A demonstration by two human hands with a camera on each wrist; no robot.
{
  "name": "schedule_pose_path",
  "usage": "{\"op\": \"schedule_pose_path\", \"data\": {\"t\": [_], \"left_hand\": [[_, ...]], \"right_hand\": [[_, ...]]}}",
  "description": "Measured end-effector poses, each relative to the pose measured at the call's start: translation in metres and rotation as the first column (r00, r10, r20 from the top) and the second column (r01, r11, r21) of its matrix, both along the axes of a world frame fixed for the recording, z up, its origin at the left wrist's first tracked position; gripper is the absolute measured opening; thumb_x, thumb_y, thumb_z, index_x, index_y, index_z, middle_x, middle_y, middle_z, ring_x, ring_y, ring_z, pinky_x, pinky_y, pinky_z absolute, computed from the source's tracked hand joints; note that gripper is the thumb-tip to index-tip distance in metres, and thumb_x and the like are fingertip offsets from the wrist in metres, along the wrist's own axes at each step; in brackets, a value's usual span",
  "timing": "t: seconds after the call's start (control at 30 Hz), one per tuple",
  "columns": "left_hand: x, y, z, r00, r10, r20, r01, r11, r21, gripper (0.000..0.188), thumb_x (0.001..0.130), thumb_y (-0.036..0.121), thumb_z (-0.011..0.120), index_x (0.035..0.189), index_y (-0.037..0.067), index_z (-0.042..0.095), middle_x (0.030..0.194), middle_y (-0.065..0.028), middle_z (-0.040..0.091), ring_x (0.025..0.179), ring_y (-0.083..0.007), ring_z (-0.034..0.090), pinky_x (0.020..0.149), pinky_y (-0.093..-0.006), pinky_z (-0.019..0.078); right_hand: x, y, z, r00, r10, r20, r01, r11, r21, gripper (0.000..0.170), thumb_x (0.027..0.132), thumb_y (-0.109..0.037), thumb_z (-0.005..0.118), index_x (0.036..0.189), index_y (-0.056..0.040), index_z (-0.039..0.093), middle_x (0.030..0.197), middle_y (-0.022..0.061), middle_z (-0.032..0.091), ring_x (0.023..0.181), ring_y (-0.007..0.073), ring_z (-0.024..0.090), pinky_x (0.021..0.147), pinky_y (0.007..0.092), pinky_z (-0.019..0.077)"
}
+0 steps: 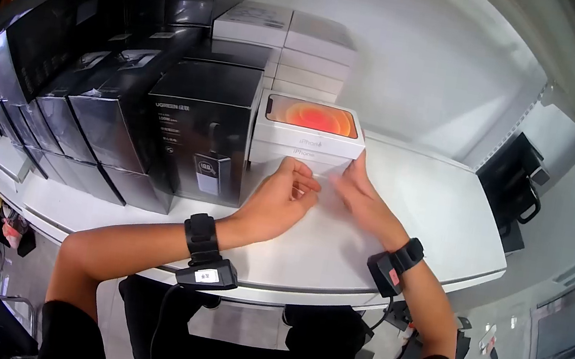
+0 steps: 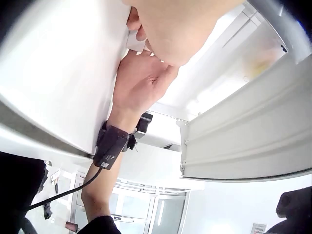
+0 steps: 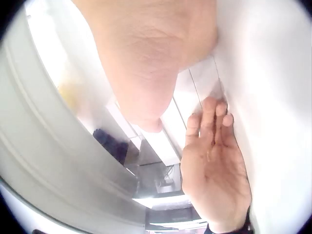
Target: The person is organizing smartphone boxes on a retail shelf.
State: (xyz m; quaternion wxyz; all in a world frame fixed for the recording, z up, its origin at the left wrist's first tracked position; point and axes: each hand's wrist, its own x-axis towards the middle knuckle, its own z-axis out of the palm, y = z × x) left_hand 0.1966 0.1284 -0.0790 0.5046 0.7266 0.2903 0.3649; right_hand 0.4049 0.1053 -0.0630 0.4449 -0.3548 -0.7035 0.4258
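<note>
White iPhone boxes (image 1: 308,142) are stacked on the white table, the top one showing a phone with an orange-red screen. Close to the front of the stack is my left hand (image 1: 275,200). The right wrist view shows this left hand (image 3: 214,165) palm up, its fingertips at the lower boxes (image 3: 184,92). At the stack's right front corner my right hand (image 1: 366,200) rests its fingers along the side. The boxes hide part of those fingers.
Dark UGREEN boxes (image 1: 202,129) stand tightly grouped to the left of the stack. Behind it are piled more white boxes (image 1: 314,50). A white wall (image 1: 423,66) rises at the back, and the table's front edge (image 1: 300,296) runs close to the person.
</note>
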Motion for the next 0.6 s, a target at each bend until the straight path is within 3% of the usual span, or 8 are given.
{"op": "schedule_pose_path", "data": {"t": [0.1,0.17,0.27,0.33,0.43,0.53,0.6], "left_hand": [[0.001,0.001,-0.002,1.0,0.018,0.024,-0.018,1.0,-0.011,0.025,0.098,0.008,0.053,0.119,-0.001,0.042,0.117,-0.0122,0.067,0.103,-0.0155,0.06,0.091,-0.0288,0.0461],[0.001,-0.002,0.0,0.997,0.071,0.039,-0.069,0.996,-0.05,0.025,0.097,0.009,0.054,0.118,0.0,0.045,0.117,-0.0111,0.065,0.101,-0.0155,0.059,0.091,-0.0288,0.0455],[0.0,-0.005,0.001,0.987,0.156,0.021,-0.155,0.986,-0.056,0.02,0.096,0.01,0.055,0.113,0.0,0.055,0.119,-0.0085,0.056,0.098,-0.0158,0.056,0.091,-0.0291,0.0448],[-0.001,-0.006,0.0,0.976,0.217,0.006,-0.217,0.976,-0.015,0.017,0.095,0.01,0.057,0.107,0.001,0.064,0.119,-0.0068,0.048,0.096,-0.0162,0.055,0.089,-0.0291,0.0447],[-0.001,-0.007,0.002,0.981,0.193,0.018,-0.19,0.978,-0.083,0.018,0.094,0.01,0.056,0.097,0.001,0.072,0.119,-0.0055,0.039,0.097,-0.0152,0.053,0.088,-0.0283,0.0442],[-0.002,-0.007,0.002,0.969,0.241,-0.045,-0.242,0.97,-0.01,0.016,0.094,0.009,0.056,0.101,-0.001,0.065,0.117,-0.0063,0.044,0.096,-0.0148,0.053,0.087,-0.0279,0.0443],[-0.003,-0.005,0.001,0.975,0.222,0.033,-0.219,0.973,-0.079,0.016,0.094,0.008,0.055,0.108,-0.001,0.055,0.11,-0.0069,0.051,0.09,-0.014,0.054,0.083,-0.0273,0.0451]], "right_hand": [[-0.004,0.002,0.005,0.992,-0.12,-0.037,0.111,0.977,-0.182,0.076,0.108,-0.038,0.041,0.158,-0.0137,-0.01,0.164,0.0091,0.008,0.149,0.0206,0.01,0.121,0.0365,0.0087],[0.003,0.022,-0.021,0.967,-0.139,-0.216,0.105,0.981,-0.163,0.073,0.107,-0.055,0.035,0.16,-0.0095,0.015,0.157,0.0049,0.034,0.14,0.0161,0.033,0.118,0.0317,0.0217],[0.0,0.014,-0.005,0.907,-0.121,-0.403,0.028,0.973,-0.229,0.074,0.105,-0.06,0.033,0.157,-0.0084,0.026,0.149,0.0045,0.041,0.134,0.0162,0.039,0.115,0.0328,0.0262],[-0.005,0.013,-0.004,0.905,-0.173,-0.388,0.075,0.964,-0.255,0.073,0.105,-0.061,0.034,0.156,-0.0085,0.028,0.146,0.0049,0.044,0.132,0.0171,0.041,0.114,0.0323,0.0268],[-0.006,0.009,0.006,0.885,-0.246,-0.396,0.089,0.923,-0.374,0.073,0.104,-0.06,0.037,0.155,-0.0083,0.03,0.148,0.0064,0.044,0.135,0.0188,0.039,0.116,0.0324,0.0246],[0.001,0.01,0.007,0.869,-0.223,-0.443,0.021,0.909,-0.417,0.075,0.103,-0.058,0.041,0.157,-0.0082,0.025,0.152,0.0108,0.04,0.14,0.0225,0.036,0.118,0.0343,0.023],[0.005,0.01,0.006,0.839,-0.206,-0.504,-0.02,0.913,-0.407,0.077,0.103,-0.055,0.043,0.159,-0.0083,0.019,0.155,0.0149,0.036,0.142,0.0257,0.035,0.119,0.0361,0.0224]]}}
